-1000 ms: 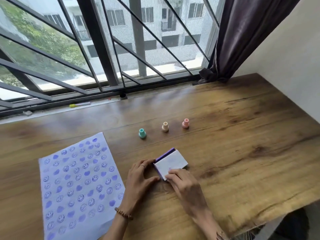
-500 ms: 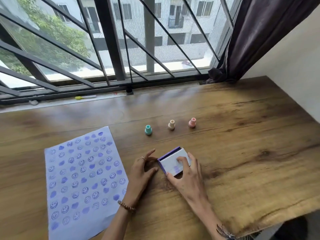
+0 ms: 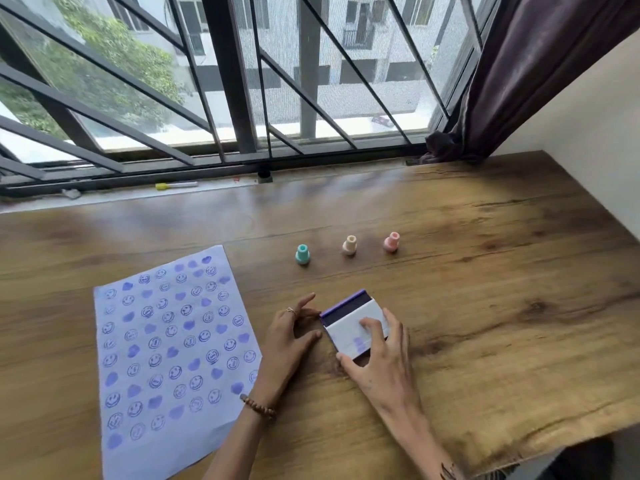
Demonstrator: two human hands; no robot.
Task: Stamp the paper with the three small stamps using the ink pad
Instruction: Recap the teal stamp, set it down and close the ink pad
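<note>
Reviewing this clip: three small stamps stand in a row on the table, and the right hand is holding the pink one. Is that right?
Not quite. In the head view the right hand rests on the ink pad, not the pink stamp, which stands untouched in the row beside the cream stamp and teal stamp.

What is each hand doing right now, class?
Left hand: open, fingers spread, resting on the wooden table beside the purple ink pad with white lid.
Right hand: gripping the ink pad, fingers on its lid.
</note>
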